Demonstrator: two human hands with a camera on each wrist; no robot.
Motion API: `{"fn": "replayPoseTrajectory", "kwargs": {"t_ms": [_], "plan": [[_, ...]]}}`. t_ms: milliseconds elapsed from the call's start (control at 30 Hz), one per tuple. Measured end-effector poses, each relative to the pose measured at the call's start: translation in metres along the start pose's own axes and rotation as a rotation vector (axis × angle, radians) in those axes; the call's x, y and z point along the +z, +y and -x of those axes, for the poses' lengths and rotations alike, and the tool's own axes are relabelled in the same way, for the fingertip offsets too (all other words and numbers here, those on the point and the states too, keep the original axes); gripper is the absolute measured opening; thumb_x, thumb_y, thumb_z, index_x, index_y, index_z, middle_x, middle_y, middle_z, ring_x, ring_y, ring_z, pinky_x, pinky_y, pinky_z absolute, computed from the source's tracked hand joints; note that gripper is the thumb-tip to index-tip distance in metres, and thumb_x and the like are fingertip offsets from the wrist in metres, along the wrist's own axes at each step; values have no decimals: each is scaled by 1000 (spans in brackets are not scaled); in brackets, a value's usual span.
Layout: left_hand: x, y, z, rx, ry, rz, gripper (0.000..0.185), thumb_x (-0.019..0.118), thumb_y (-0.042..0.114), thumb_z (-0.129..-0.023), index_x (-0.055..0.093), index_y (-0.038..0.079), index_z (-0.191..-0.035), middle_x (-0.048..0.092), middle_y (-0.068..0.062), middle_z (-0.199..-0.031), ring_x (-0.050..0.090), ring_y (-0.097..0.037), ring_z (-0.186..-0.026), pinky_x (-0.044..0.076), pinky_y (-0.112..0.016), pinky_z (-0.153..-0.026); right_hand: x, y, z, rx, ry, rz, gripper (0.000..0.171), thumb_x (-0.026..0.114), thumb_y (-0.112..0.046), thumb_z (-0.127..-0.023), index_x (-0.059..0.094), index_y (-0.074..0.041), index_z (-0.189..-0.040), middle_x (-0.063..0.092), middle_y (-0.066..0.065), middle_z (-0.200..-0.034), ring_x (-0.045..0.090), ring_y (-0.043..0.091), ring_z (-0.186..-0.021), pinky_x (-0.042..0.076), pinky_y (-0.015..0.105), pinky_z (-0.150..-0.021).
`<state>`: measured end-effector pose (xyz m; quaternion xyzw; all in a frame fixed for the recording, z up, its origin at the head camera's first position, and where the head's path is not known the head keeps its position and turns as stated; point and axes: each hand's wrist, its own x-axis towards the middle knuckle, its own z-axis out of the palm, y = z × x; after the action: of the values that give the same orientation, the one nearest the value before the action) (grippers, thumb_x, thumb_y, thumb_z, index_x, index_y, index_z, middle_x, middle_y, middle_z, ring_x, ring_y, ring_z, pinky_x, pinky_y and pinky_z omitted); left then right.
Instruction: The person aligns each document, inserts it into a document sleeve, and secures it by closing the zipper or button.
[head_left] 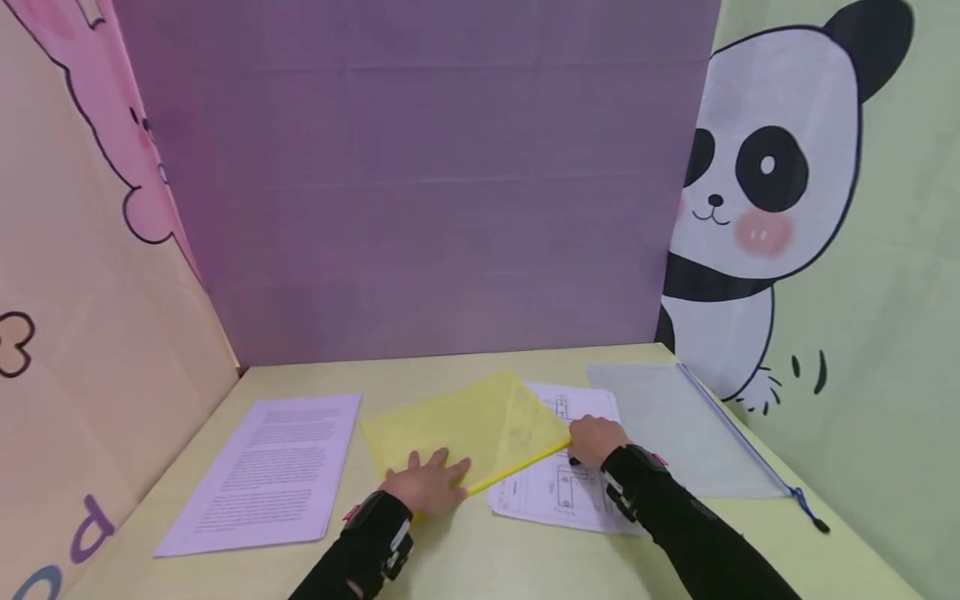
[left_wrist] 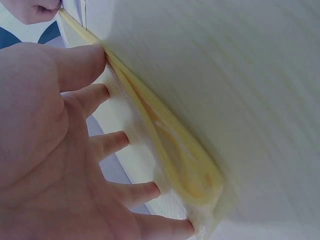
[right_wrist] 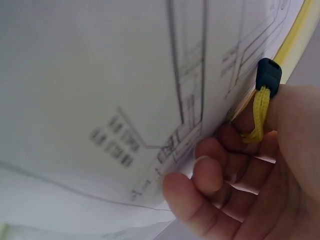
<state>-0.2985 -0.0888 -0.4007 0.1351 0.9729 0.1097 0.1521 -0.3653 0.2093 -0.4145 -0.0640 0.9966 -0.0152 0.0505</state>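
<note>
Head view: left grip spread flat on translucent, mesh-textured yellow pouch; right grip pinches its corner.

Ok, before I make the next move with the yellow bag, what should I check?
1. Right hand grips the yellow bag at its corner: ok.
2. Left hand rests on the bag, fingers spread: ok.
3. Bag's yellow edge parted: ok, a gap shows in the left wrist view.
4. Drawing sheet uncovered: not ok, the bag overlaps part of it.
5. Text sheet uncovered: ok, it lies left of the bag.
6. Bag empty: cannot tell.
</note>
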Motion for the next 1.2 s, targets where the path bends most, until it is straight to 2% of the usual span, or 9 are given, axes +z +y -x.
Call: {"fn": "replayPoseTrajectory", "kwargs": {"t_ms": [200, 433, 833, 1033, 1200], "plan": [[0, -2, -2, 9, 9, -3, 51, 50, 47, -104, 45, 36, -154, 31, -8, -164, 20, -54, -147, 17, -82, -107, -2, 0, 1, 23, -15, -7, 20, 66, -23, -97, 63, -7, -86, 56, 7, -72, 55, 24, -64, 46, 37, -65], [0, 1, -2, -9, 10, -14, 51, 49, 47, -104, 45, 36, -154, 31, -7, -164, 21, -53, -148, 18, -81, -107, 0, 1, 3, 11, 22, 36, 20, 67, -23, -97, 64, -6, -86, 55, 6, -72, 54, 23, -63, 45, 36, -62], [2, 1, 2, -3, 15, -1, 51, 50, 46, -104, 46, 34, -153, 32, -8, -164, 20, -54, -147, 18, -80, -108, 1, -6, 6, 59, 43, 36, 19, 61, -20, -97, 63, -2, -91, 55, 9, -73, 53, 26, -64, 45, 38, -62], [1, 3, 4, -9, 13, -2, 51, 50, 46, -104, 46, 34, -154, 32, -7, -164, 20, -54, -147, 18, -80, -108, -9, -23, 9, 60, 174, 40, 24, 58, -21, -100, 63, -1, -88, 55, 11, -72, 54, 26, -65, 50, 40, -61], [0, 3, 2, -20, 9, -6, 51, 50, 46, -104, 46, 35, -154, 32, -7, -164, 20, -53, -148, 19, -80, -108, -14, -49, 13, 20, 196, -9, 29, 58, -26, -100, 68, 2, -97, 57, 14, -85, 52, 29, -78, 53, 47, -71]]}}
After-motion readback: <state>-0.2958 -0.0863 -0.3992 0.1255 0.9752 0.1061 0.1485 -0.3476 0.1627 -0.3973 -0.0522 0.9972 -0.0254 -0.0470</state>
